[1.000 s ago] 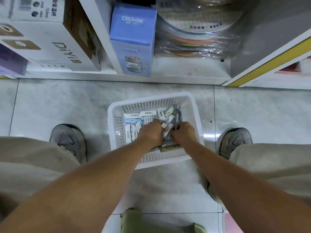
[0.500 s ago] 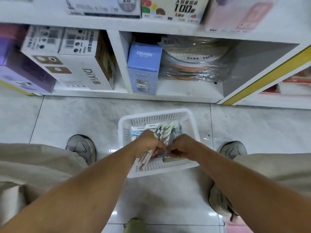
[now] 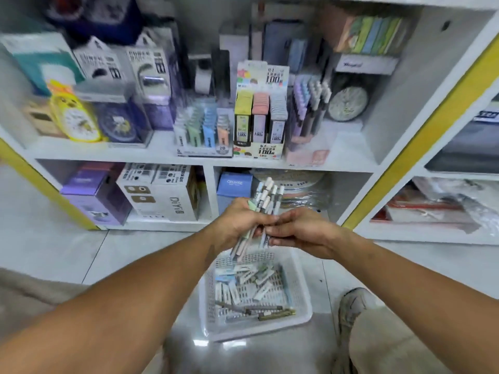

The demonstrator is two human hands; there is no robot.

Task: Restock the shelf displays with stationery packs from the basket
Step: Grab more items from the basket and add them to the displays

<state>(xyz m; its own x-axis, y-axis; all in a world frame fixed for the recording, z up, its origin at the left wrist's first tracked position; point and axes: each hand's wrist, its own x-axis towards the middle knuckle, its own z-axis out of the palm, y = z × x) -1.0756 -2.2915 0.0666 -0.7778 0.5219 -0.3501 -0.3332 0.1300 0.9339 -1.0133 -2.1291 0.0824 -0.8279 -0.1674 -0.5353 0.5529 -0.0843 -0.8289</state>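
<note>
My left hand grips a bunch of pastel pens that points up toward the shelf. My right hand pinches the lower part of the same bunch from the right. Both hands hover above the white plastic basket on the floor, which holds several small white stationery packs and a few dark pens. On the middle shelf stand display boxes: a pastel pen display, a lead refill display and an eraser display.
The lower shelf holds white boxes, a purple box and a blue box. A yellow-edged shelf post rises at the right. My shoe is on the tiled floor to the right of the basket. Clocks stand on the middle shelf.
Both hands have lifted a bunch of pens out of the basket and raised it toward the shelf. My head has tilted up, bringing the middle shelf into view.
</note>
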